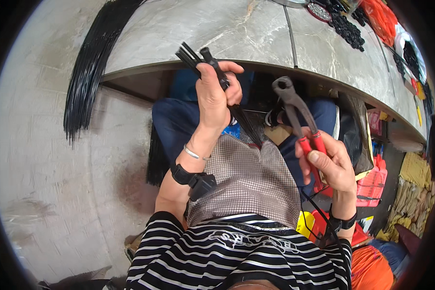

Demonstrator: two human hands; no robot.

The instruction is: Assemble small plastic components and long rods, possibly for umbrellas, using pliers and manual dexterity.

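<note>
Black ties (212, 65), thin, springy, slippery, clamped in left hand (212, 94) near worktop (256, 34) edge; grip mid-bundle. Right hand (331, 166) closing round pincers (295, 111) handles, right of ties.

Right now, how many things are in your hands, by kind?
Pincers, red handles, in right hand: 1
Bundles of black strips, in left hand: 1
Total: 2
</note>
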